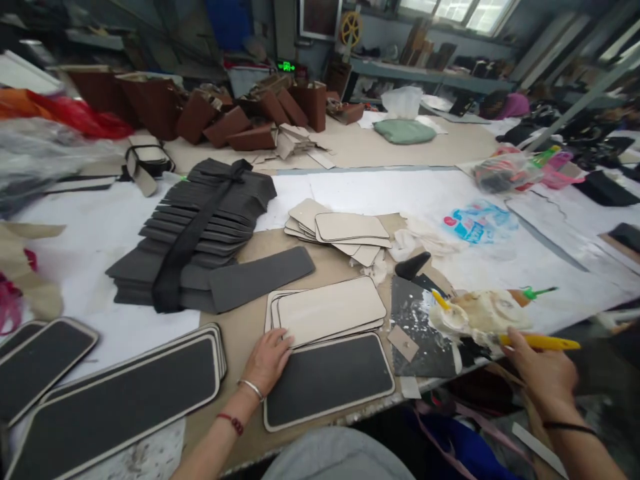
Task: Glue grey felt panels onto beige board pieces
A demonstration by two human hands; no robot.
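Note:
My left hand (266, 360) rests on the near left corner of a stack of beige rounded panels (333, 308), fingers laid over the edge. Just below it lies a dark panel with a pale border (330, 380), flat on the brown board. My right hand (545, 370) is closed around the yellow handle of a brush (543, 342); its head is down by the glue-smeared containers (493, 310), and its bristles are hard to make out. A dark, white-spattered sheet (415, 320) with a small beige piece (403, 343) lies between the hands.
Bundled dark grey pieces (200, 233) stand at the left behind more bordered panels (135, 393). Loose beige panels (350, 230) lie farther back, near a blue-printed plastic bag (480, 222). Brown box-like pieces (260, 113) line the far table. The near table edge runs close to my body.

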